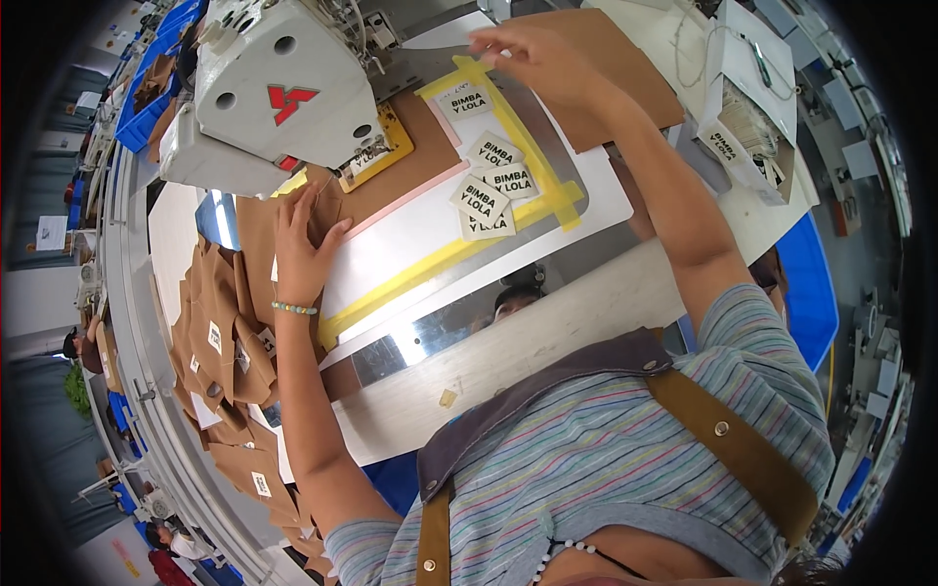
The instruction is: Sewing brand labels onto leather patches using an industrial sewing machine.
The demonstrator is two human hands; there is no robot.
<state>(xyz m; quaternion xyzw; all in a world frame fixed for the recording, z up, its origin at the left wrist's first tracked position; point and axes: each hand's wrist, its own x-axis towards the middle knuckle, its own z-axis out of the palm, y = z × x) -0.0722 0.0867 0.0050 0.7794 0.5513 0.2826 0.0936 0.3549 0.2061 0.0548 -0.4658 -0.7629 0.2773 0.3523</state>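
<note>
My left hand (303, 244) lies with fingers and thumb spread on a brown fabric piece (401, 190), just left of the sewing machine head (283, 93). The fabric runs under the machine's yellow clamp frame (398, 137), where a white label shows. Its edge follows a pink strip (410, 202) on a white board bordered with yellow tape (401, 290). Several white printed labels (481, 195) overlap on the board's right part, and a single label (463, 100) sits above them. My right hand (547, 68) hovers beyond these, fingers stretched out and holding nothing visible.
Brown labelled pieces (215, 313) are heaped at the left. Another brown panel (625, 73) lies beside my right forearm. A white box (747, 117) with a stack of labels stands at the right. Blue bins (806, 293) flank the table.
</note>
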